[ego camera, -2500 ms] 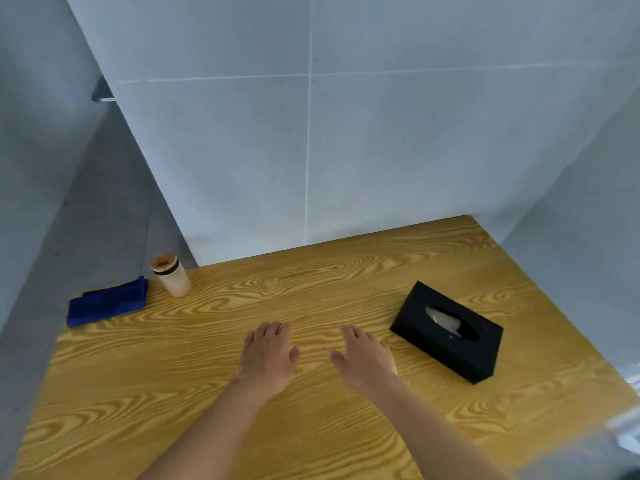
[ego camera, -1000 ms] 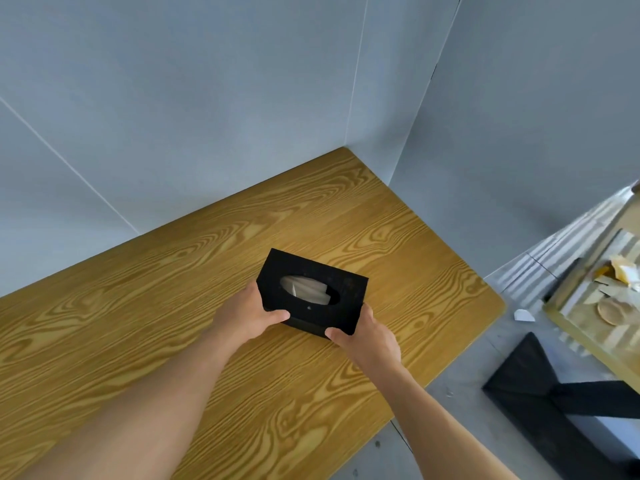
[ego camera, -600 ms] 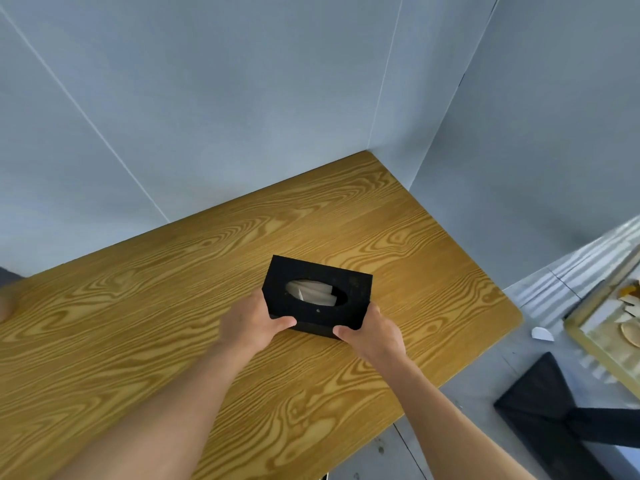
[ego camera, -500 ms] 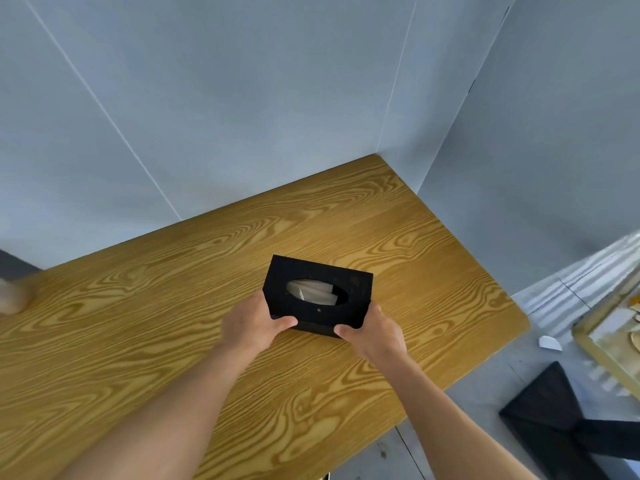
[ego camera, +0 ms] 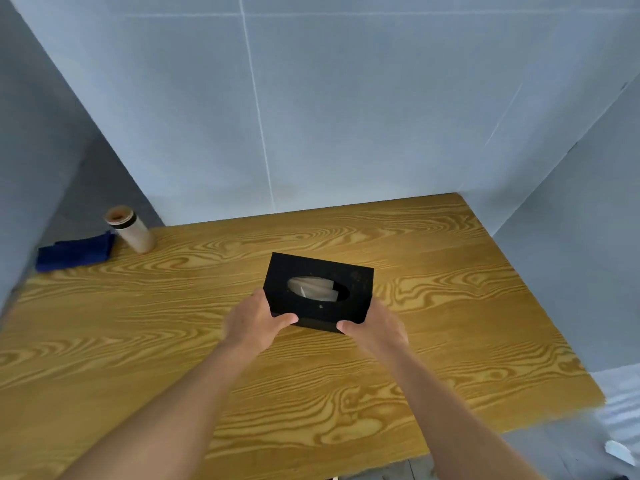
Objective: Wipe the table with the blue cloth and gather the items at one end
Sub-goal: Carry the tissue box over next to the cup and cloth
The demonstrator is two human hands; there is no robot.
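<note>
A: From the head view, what have the hands got?

B: The left hand [ego camera: 254,322] and right hand [ego camera: 375,327] each grip a near corner of the black tissue box [ego camera: 318,292], thumbs on the near side wall, fingers wrapped round the short ends. It sits around the middle of the desk [ego camera: 173,341]; whether it is just lifted or resting on the wood, I cannot tell.

A: Why both hands?

B: I'd judge a two-sided grip keeps a light, wide box level while it is carried toward one end.

A: Which end?

B: Probably the far left corner, where the blue cloth [ego camera: 74,254] lies folded, touching or just beside an upright beige bottle [ego camera: 130,228].

A: And how does the box lie?

B: Opening up, tissue [ego camera: 313,288] showing in the oval slot. Its long axis runs left to right, roughly along the desk's length, the right end turned slightly toward the person.
</note>
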